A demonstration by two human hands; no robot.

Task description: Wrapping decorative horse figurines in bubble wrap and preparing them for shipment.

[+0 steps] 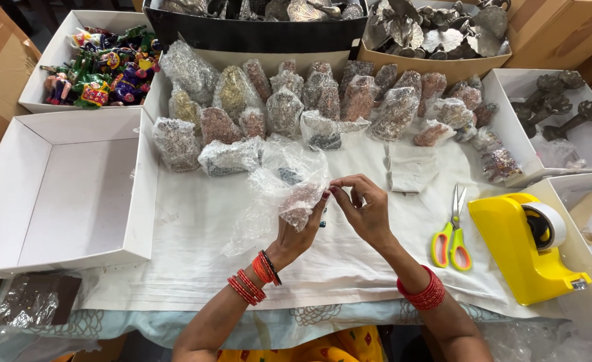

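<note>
My left hand (pixel 299 228) grips a small glittery figurine (pixel 301 204) half wrapped in clear bubble wrap (pixel 279 181), held above the white cloth (pixel 195 234). Beside it, my right hand (pixel 363 204) pinches the edge of the same wrap with fingertips close to the left hand's. Both wrists wear red bangles. The loose end of the wrap trails down to the left.
Rows of wrapped figurines (pixel 323 100) lie behind the hands. An empty white box (pixel 14 194) stands left, and a box of colourful toys (pixel 101 67) sits at the back left. Scissors (pixel 451 231) and a yellow tape dispenser (pixel 520 245) lie right. Metal pieces fill the far trays (pixel 437 30).
</note>
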